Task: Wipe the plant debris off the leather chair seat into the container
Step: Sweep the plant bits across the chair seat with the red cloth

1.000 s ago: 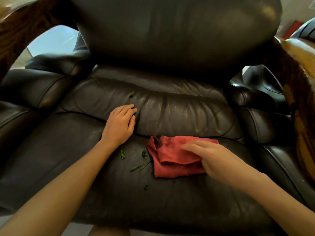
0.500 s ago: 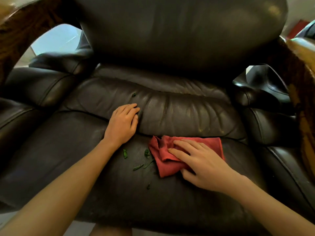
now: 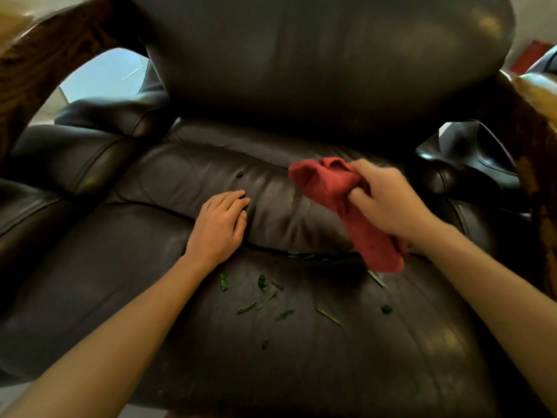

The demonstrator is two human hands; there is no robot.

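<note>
A dark leather chair seat (image 3: 126, 285) fills the view. Several green plant bits (image 3: 265, 300) lie scattered on its front cushion, more sit in the seam (image 3: 304, 254), and one speck (image 3: 239, 174) rests on the rear cushion. My right hand (image 3: 388, 203) grips a red cloth (image 3: 328, 182), lifted off the seat and hanging down to the seam. My left hand (image 3: 220, 227) lies flat on the seat, fingers together, over the seam left of the cloth. No container is in view.
The chair's backrest (image 3: 325, 61) rises behind the seat. Padded armrests (image 3: 69, 158) flank it left and right (image 3: 470, 188). Wooden frame pieces (image 3: 45, 55) curve at the upper left and the far right (image 3: 539, 140).
My right hand has closed on the red cloth and lifted it up and back off the seat, uncovering more green bits beneath. My left hand has stayed put.
</note>
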